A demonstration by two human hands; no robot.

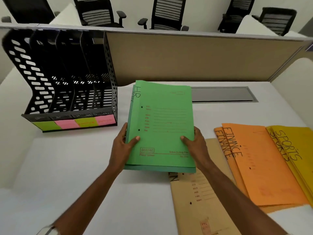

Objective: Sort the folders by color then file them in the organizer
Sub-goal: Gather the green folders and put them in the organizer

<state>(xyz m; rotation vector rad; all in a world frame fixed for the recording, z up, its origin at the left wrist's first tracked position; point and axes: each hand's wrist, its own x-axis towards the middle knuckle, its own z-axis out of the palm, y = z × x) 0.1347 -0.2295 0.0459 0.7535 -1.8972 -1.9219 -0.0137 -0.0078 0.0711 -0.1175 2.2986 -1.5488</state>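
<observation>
My hands, left (pixel 124 143) and right (pixel 194 143), each pinch side edge of green folders (pixel 160 126), long axis pointing toward surface's far edge; organizer (pixel 67 78) off far-left, nearer left hand

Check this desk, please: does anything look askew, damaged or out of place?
Nothing is spilled or damaged. The green folders, held between the left hand and right hand, are not squared: the lower one peeks out at the left and bottom edges. The orange folders overlap the brown folder.
</observation>
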